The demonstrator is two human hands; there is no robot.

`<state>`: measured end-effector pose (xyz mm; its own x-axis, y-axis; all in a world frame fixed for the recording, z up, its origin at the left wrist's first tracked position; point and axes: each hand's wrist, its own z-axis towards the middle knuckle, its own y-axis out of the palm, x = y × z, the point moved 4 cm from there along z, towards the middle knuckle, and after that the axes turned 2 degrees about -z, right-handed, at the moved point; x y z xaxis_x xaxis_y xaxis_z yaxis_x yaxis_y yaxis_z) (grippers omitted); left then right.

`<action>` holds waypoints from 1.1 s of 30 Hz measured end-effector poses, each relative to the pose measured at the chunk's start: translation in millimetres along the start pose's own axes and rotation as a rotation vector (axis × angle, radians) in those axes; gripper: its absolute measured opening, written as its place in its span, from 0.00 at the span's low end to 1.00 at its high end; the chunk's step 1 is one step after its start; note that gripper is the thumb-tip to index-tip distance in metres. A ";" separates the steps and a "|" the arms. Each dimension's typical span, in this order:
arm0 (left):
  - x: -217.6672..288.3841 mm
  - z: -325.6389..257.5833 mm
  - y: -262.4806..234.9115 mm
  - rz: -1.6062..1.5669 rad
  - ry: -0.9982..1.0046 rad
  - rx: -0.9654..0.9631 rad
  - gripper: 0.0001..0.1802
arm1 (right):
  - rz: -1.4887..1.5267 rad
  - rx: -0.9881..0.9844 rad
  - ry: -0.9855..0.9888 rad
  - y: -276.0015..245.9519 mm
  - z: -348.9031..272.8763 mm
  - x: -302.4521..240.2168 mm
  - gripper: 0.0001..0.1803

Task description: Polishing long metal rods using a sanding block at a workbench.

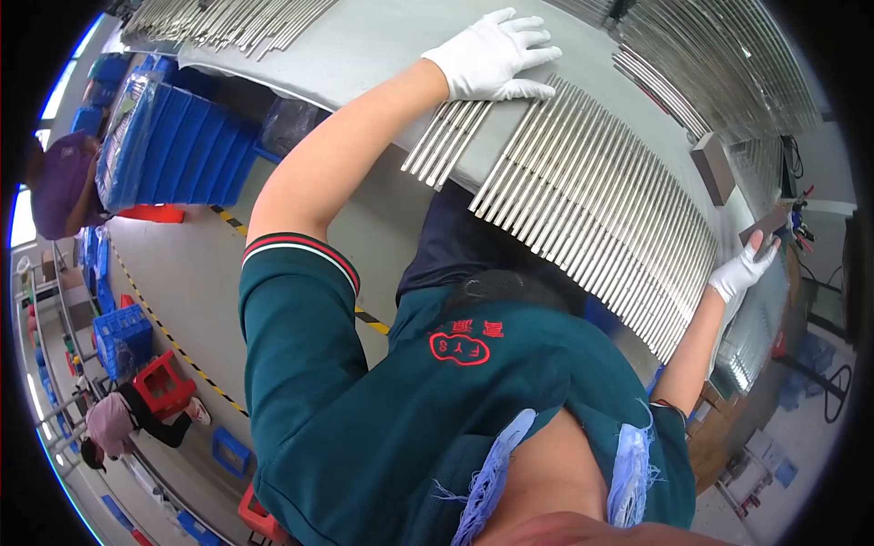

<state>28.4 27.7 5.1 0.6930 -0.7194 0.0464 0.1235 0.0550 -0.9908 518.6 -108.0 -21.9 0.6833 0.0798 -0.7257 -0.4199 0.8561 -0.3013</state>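
My left hand [496,60], in a white glove, lies flat with fingers spread at the far ends of the metal rods. Beneath its wrist a small group of rods [447,141] sits a little apart from the long row of rods [596,214], whose near ends stick out over the table edge. Off at the right, my right hand [745,272] wears a white glove with some fingertips bare. Its thumb and fingers grip a flat brown block [765,224]. A second brownish-grey block [713,169] stands on the table beyond the row.
More rods [232,23] lie at the far left of the table [364,45], and a dense stack [719,59] fills the far right. Blue bins [182,146] stand left of the table. Two other people [114,423], [64,182] are at the left. Clear plastic-wrapped material [751,318] sits beside my right forearm.
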 end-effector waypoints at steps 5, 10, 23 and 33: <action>-63.9 -8.7 31.3 0.053 -0.057 0.328 0.44 | 0.026 -0.006 -0.026 11.3 16.9 11.9 0.42; -37.4 -34.7 34.6 -0.283 -0.187 0.309 0.43 | -0.101 0.060 -0.124 -2.9 17.5 5.5 0.33; -14.8 22.8 86.1 0.004 -0.121 0.203 0.43 | -0.128 -0.181 -0.403 72.8 32.7 45.9 0.30; -32.1 23.0 90.9 0.050 -0.109 0.198 0.41 | -0.605 -0.160 -0.727 17.9 30.7 75.3 0.27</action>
<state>33.8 71.7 -83.5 0.7731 -0.6339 0.0216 0.2163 0.2314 -0.9485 580.9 -71.0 -63.0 0.9921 -0.0097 0.1253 0.0858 0.7806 -0.6191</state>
